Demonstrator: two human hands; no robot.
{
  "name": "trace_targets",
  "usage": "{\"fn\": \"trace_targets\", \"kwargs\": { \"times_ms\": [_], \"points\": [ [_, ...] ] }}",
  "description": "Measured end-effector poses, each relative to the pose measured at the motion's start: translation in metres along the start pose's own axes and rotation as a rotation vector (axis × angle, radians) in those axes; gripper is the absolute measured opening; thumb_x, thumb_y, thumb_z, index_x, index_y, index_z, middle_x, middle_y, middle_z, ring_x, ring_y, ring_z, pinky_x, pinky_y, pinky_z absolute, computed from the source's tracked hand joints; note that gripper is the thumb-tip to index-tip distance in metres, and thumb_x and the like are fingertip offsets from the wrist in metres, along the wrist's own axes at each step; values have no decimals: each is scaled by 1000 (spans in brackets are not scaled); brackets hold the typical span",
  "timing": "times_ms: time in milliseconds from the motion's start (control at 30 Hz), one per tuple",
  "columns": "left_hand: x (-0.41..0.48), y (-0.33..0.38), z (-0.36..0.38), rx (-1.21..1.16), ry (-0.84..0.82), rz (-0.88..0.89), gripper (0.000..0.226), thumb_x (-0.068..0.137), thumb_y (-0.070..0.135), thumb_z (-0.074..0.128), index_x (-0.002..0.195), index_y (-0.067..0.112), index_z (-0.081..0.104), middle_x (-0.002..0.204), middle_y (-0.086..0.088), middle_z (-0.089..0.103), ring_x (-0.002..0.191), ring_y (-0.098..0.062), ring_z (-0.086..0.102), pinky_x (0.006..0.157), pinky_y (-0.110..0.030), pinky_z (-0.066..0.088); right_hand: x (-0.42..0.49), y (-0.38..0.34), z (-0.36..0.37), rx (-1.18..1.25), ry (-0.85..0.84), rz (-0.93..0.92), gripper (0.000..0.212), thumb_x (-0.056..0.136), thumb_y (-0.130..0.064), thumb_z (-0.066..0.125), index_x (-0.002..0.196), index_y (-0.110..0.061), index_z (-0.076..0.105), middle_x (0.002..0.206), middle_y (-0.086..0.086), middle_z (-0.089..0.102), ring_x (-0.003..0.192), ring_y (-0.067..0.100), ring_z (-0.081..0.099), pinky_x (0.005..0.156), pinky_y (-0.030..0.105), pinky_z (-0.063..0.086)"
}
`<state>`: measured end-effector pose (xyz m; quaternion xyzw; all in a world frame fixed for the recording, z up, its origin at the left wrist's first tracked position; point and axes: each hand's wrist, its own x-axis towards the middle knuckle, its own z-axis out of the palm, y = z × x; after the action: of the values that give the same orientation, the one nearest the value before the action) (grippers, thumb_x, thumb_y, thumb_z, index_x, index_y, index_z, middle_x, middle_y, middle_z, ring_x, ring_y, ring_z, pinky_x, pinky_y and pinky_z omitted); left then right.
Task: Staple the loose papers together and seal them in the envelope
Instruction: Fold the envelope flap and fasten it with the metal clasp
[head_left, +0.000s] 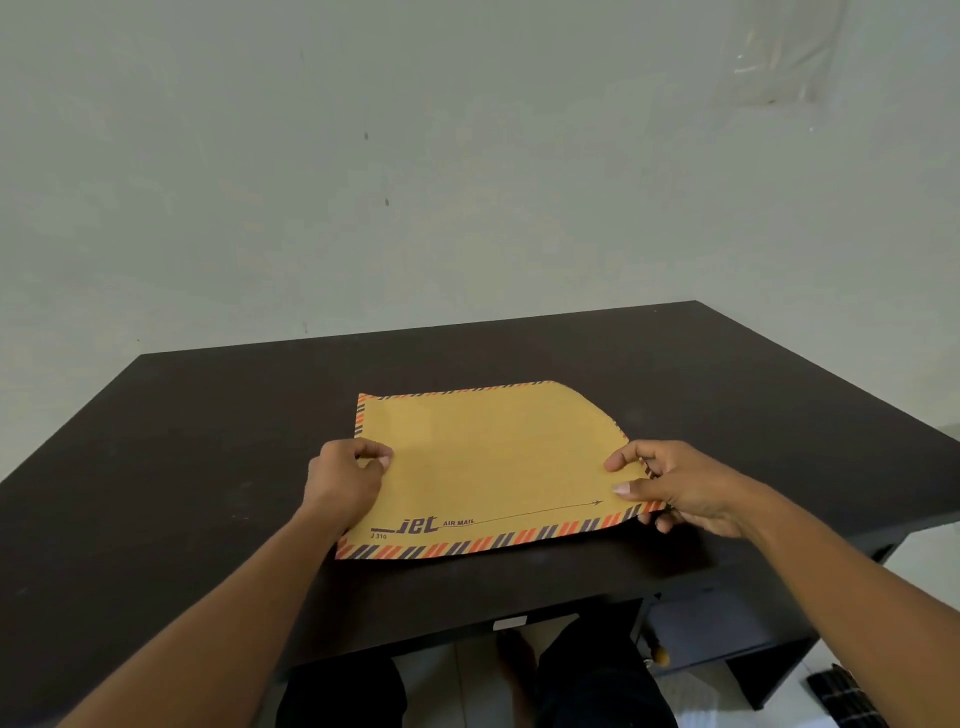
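Observation:
A large brown air-mail envelope (488, 467) with an orange and dark striped border lies flat, printed face up, in the middle of the dark desk (182, 441). My left hand (345, 480) pinches its left edge between thumb and fingers. My right hand (680, 488) grips its right end, thumb on top and fingers underneath, lifting that corner slightly. No loose papers and no stapler are visible; whether papers are inside the envelope cannot be told.
A pale wall (467, 156) rises right behind the desk's far edge. Under the desk's front edge I see my legs (597, 680) and a drawer unit (727, 634) at the right. A dark checked cloth (841, 696) lies on the floor at lower right.

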<state>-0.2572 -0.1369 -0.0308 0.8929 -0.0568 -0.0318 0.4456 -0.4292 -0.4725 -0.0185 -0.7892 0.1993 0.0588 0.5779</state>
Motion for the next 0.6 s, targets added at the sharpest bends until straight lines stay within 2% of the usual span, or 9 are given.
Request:
{"fn": "trace_targets", "kwargs": {
  "times_ms": [67,100,233,300,467,600],
  "points": [
    [0,0,0,53,-32,41,18,97,21,62,113,23,70,131,-3,60,116,-21,57,95,-38,51,2,2,1,-60,78,-29,23,90,-6,72,111,-17,68,96,14,63,61,17,63,49,29,52],
    [0,0,-1,71,-56,55,20,97,23,63,115,24,69,134,-3,59,118,-20,56,94,-36,50,3,2,1,-103,113,-42,22,91,-7,71,109,-18,68,95,14,64,60,17,64,49,29,53],
    [4,-3,-6,79,-219,60,44,84,33,78,125,35,61,137,-3,51,105,-18,62,78,-32,57,8,-6,3,-176,229,-122,25,95,-5,64,112,-23,67,99,15,68,58,15,63,52,31,57],
    [7,-2,-9,80,-271,52,46,81,31,81,122,39,61,137,-3,50,103,-18,63,74,-32,59,13,-13,4,-181,265,-160,29,96,-4,61,117,-24,64,99,15,69,57,17,63,54,32,58],
    [25,16,-24,-24,-2,94,19,87,22,76,104,30,72,121,-5,62,80,-9,65,54,-18,49,32,-46,8,-174,297,-269,37,97,-6,61,125,-31,62,100,12,68,57,19,68,58,34,60],
    [65,41,-45,-37,128,157,18,93,22,69,110,22,75,120,-7,67,78,-6,60,53,-10,39,66,-90,6,-172,356,-331,40,97,-7,60,129,-31,60,108,9,66,56,18,68,57,33,61]
  ]
}}
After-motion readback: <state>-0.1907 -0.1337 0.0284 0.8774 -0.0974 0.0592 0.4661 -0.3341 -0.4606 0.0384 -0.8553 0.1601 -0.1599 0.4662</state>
